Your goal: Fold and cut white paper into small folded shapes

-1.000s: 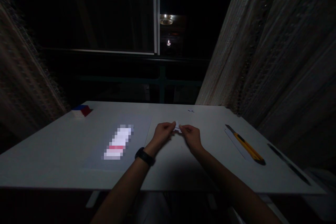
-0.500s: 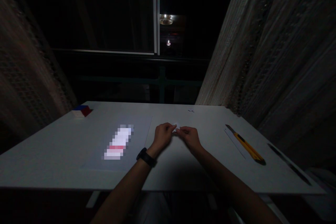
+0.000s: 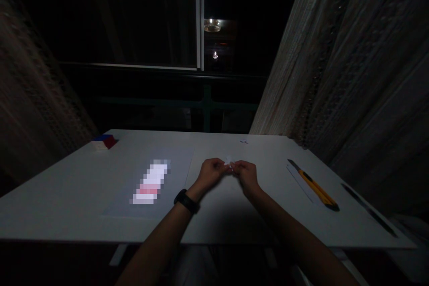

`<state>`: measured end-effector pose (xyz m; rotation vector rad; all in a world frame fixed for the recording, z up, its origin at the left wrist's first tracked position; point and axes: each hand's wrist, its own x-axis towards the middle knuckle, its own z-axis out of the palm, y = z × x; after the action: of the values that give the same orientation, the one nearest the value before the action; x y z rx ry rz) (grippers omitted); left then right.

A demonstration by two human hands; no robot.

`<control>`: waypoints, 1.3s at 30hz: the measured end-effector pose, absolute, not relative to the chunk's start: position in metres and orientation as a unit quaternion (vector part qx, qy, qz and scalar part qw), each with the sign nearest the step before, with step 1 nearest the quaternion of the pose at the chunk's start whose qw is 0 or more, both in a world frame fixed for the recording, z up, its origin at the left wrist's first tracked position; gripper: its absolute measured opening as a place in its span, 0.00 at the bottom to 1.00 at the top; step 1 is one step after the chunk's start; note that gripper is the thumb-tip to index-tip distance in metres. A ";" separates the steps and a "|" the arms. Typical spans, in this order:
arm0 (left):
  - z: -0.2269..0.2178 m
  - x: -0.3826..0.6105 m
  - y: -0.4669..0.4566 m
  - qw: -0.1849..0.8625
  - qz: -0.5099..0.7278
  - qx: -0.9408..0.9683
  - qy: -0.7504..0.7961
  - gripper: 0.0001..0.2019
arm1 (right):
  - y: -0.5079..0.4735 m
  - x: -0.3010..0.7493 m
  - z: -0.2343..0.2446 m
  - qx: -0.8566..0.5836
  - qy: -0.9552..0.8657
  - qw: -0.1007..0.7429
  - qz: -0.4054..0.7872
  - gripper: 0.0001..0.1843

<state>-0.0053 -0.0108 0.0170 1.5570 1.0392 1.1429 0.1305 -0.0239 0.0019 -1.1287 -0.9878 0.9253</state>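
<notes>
- Pinch grip noted: left hand (image 3: 212, 172) and right hand (image 3: 246, 173) were closed at the fingertips on a small white piece (image 3: 228, 160), the tips nearly meeting
- Piece located over the middle of the table (image 3: 275, 165), ahead of the forearms; contact with the tabletop could not be determined
- Handling, as judged: paper-like, therefore very light, thin and soft, more liable to crease or tear than to slip
- Advised hold: opposite lower edges, lightly, leaving the upper part uncovered; its exact outline was too small and dim to read
- Left side: a white sheet (image 3: 179, 187) had its right edge near the left hand; a bright, pixelated panel (image 3: 152, 181) showed over it
- Right side: a yellow utility knife (image 3: 313, 186) lay beside a white strip (image 3: 300, 181), a judged hazard to wide sweeps
- Far edge: small dark scraps (image 3: 244, 142) were near it, likely easily disturbed
- Outer limits: a cube (image 3: 103, 141) sat toward the far left corner, a dark strip (image 3: 368, 209) along the right edge
- Best room for moving was judged to lie between sheet and knife
</notes>
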 end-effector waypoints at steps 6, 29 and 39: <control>0.014 -0.009 -0.010 0.565 0.480 0.551 0.384 0.13 | -0.025 0.132 0.007 -0.466 -0.437 0.606 0.474 0.12; 0.023 -0.012 -0.014 0.629 0.483 0.467 0.391 0.12 | -0.024 0.139 0.012 -0.468 -0.437 0.583 0.500 0.09; 0.022 -0.014 -0.011 0.688 0.473 0.409 0.368 0.11 | -0.026 0.138 0.011 -0.441 -0.421 0.581 0.539 0.05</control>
<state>-0.0138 -0.0109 0.0222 0.9157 0.8232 1.0574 0.1380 -0.0257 0.0112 -1.0313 -0.9843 1.2599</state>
